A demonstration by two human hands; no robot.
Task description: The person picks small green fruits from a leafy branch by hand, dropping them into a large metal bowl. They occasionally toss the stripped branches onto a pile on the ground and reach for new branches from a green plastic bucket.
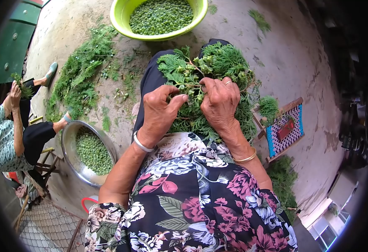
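Note:
Across my lap lies a heap of green arborvitae sprigs (223, 59) with clusters of pale green cones (184, 80). My right hand (221, 103) is closed, with thumb and fingers pinching a sprig's stem among the cones. To its left, my left hand (161, 109) is closed too, its fingers curled and its thumb pointing toward the cones. Whatever lies within those left fingers is hidden. Both hands are above the sprigs, a short gap apart.
Beyond my knees stands a lime-green basin (161, 38) of green cones. At left are a steel basin (69, 153) of cones, a pile of cut branches (81, 71), and a seated person (7, 147) holding a sprig. A woven stool (284, 131) stands at right.

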